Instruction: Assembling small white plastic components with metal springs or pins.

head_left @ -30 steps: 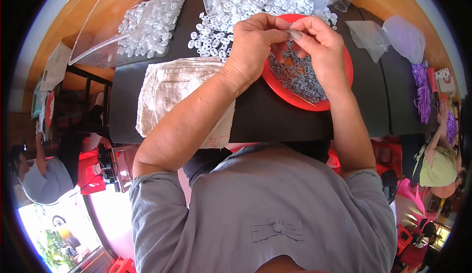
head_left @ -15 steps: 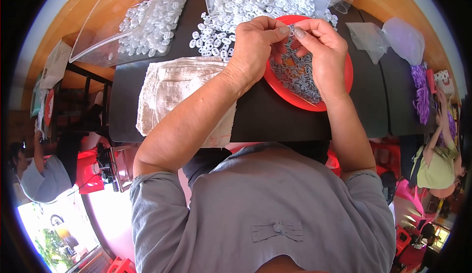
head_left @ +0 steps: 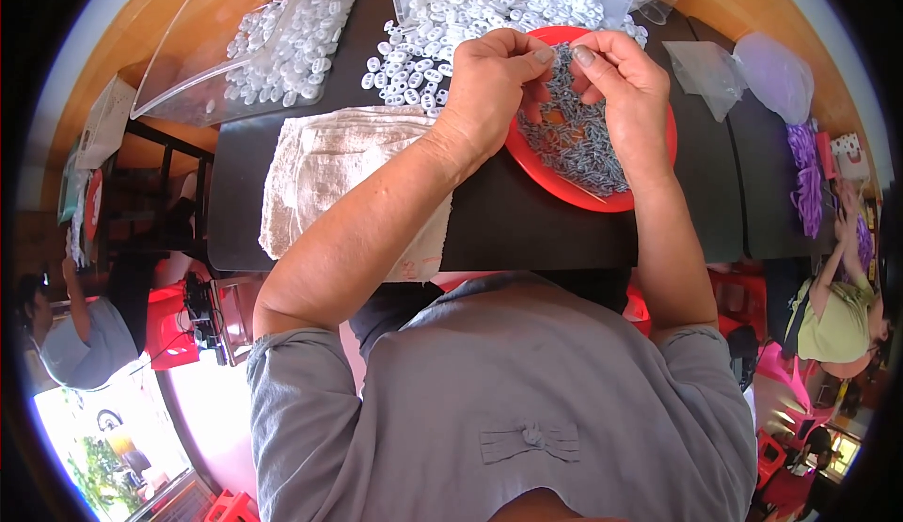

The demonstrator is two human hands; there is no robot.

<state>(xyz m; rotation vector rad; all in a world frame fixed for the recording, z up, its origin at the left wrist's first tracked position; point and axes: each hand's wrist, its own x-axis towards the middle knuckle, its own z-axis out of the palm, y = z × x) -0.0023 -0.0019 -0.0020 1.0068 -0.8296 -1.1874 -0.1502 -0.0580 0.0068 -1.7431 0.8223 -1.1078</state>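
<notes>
A red plate point(head_left: 550, 169) full of small grey metal pieces point(head_left: 578, 141) sits on the black table point(head_left: 508, 230). Both my hands hover over it, fingertips pinched together and almost touching each other. My left hand point(head_left: 494, 85) and my right hand point(head_left: 625, 89) each pinch something tiny between thumb and forefinger; the piece itself is too small to make out. Just beyond the plate lies a heap of small white plastic rings point(head_left: 470, 5).
A clear plastic bag point(head_left: 254, 38) with more white rings lies at the far left. A beige cloth point(head_left: 329, 169) covers the table's left part. Crumpled clear bags point(head_left: 743, 66) and purple items point(head_left: 804, 174) lie to the right. Other people sit at the left and right rims.
My hands have stayed over the red plate with fingertips together; only small finger movements show.
</notes>
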